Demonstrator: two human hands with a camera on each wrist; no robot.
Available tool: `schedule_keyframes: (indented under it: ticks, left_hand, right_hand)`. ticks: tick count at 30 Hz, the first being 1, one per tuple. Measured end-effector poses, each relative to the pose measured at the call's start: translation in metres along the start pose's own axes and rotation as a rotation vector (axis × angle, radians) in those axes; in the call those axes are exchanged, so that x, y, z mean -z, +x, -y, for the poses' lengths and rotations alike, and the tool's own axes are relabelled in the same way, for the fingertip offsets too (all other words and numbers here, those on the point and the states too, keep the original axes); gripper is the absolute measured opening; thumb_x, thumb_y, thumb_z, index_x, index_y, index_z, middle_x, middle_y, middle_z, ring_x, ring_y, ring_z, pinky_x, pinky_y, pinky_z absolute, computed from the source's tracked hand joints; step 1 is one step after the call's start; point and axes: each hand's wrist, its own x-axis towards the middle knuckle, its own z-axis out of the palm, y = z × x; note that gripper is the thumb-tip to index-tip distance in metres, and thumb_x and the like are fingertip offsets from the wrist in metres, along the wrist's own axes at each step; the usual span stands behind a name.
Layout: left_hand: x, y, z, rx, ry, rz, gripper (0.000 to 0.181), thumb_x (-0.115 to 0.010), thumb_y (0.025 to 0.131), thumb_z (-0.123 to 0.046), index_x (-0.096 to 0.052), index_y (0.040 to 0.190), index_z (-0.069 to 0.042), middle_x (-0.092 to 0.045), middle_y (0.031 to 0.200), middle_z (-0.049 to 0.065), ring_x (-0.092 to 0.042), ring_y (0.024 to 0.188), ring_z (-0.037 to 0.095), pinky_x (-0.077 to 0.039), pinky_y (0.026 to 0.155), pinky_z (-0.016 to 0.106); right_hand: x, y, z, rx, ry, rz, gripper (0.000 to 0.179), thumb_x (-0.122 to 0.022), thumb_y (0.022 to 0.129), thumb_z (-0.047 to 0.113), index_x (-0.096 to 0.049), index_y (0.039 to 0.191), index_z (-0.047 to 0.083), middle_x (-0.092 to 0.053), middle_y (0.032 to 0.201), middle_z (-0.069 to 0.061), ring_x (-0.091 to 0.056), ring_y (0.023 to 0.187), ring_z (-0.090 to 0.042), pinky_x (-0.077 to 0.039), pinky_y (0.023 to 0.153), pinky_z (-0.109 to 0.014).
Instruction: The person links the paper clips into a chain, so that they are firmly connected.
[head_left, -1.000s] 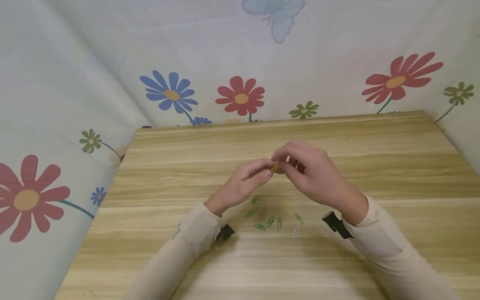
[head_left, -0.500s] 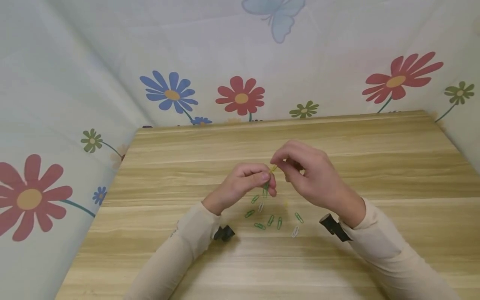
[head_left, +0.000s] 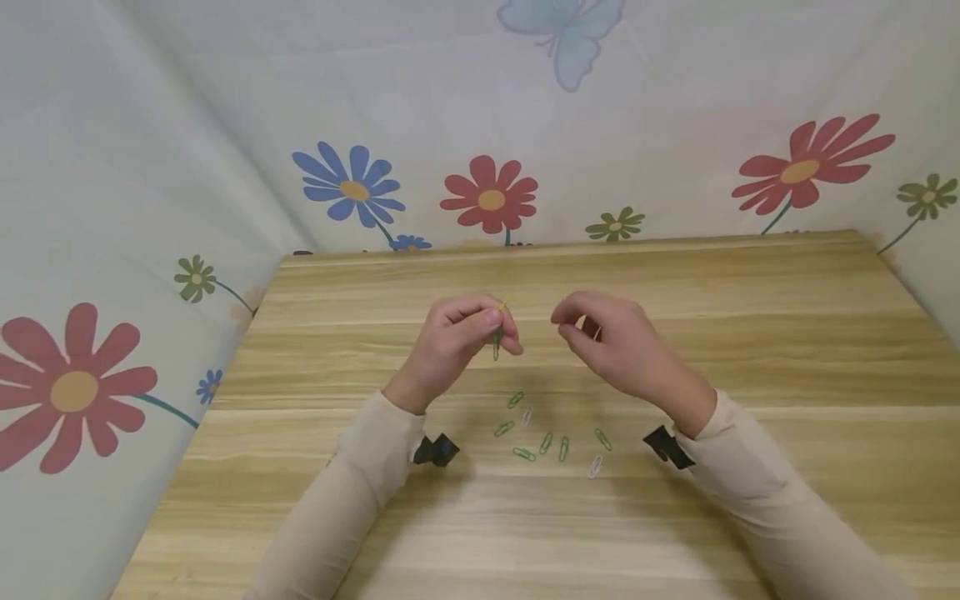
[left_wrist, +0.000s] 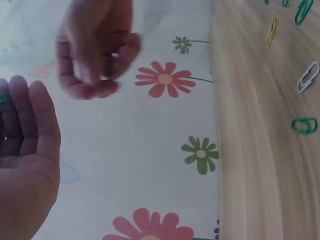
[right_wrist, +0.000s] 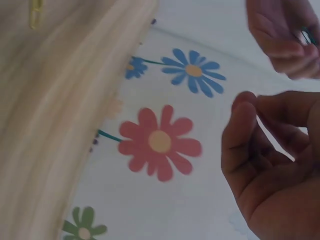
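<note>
My left hand [head_left: 442, 342] is raised over the table and pinches a yellow paper clip [head_left: 503, 306] between thumb and fingers. A green paper clip [head_left: 496, 346] hangs below it from the same grip; whether the two are linked is hidden by the fingers. To the right, apart from it, my right hand [head_left: 622, 342] hovers with loosely bent fingers. In the right wrist view its thumb and forefinger [right_wrist: 245, 115] come close together, and nothing shows between them. Nearer me on the table lie loose clips: several green ones [head_left: 564, 450], two white ones [head_left: 596, 467] and a yellow one [left_wrist: 271, 33].
The wood-grain table [head_left: 810, 358] spreads out under both hands. A pale cloth backdrop [head_left: 420, 100] printed with flowers and a butterfly stands behind it and at the sides. Black wrist cameras [head_left: 437, 450] sit at both cuffs.
The hands were together at the yellow clip. My right hand has let go of it, and the left has drawn away leftward and up with the yellow and green clips.
</note>
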Motion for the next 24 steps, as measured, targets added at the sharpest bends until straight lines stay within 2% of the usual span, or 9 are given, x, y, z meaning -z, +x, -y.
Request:
schedule_keyframes:
  ticks: [5,8,15,24]
  left_hand:
    - [0.005,0.0,-0.003,-0.064,-0.009,-0.054,0.026,-0.05,0.097,-0.01,-0.074,0.089,-0.017,-0.067,0.084,0.002,-0.067,0.076,0.018,-0.056,0.083,0.036]
    - [0.006,0.0,-0.004,-0.067,-0.008,-0.066,0.026,-0.051,0.096,-0.01,-0.075,0.089,-0.017,-0.067,0.083,0.001,-0.067,0.076,0.018,-0.056,0.083,0.035]
    - [0.01,-0.001,-0.006,-0.066,0.017,-0.096,0.025,-0.052,0.096,-0.01,-0.074,0.087,-0.016,-0.067,0.081,0.002,-0.067,0.074,0.018,-0.056,0.081,0.034]
    - [0.014,0.001,-0.007,-0.073,0.047,-0.125,0.026,-0.051,0.097,-0.01,-0.075,0.088,-0.015,-0.069,0.081,0.003,-0.068,0.074,0.019,-0.055,0.085,0.036]
  right_hand:
    - [-0.029,-0.002,-0.009,-0.058,-0.043,0.273,0.013,-0.066,0.095,-0.001,-0.074,0.103,0.004,-0.07,0.095,-0.003,-0.061,0.082,-0.015,-0.054,0.073,-0.037]
    - [-0.047,-0.004,-0.015,-0.047,-0.067,0.37,0.014,-0.066,0.094,0.0,-0.076,0.104,0.003,-0.068,0.091,-0.002,-0.06,0.08,-0.013,-0.052,0.072,-0.032]
    - [-0.071,-0.009,-0.02,0.043,-0.133,0.432,0.022,-0.064,0.088,-0.005,-0.078,0.103,0.003,-0.063,0.082,-0.001,-0.053,0.07,-0.008,-0.049,0.065,-0.025]
    - [-0.071,-0.011,-0.018,0.066,-0.24,0.517,0.017,-0.067,0.093,0.002,-0.078,0.105,0.006,-0.064,0.083,-0.002,-0.051,0.07,-0.011,-0.048,0.061,-0.028]
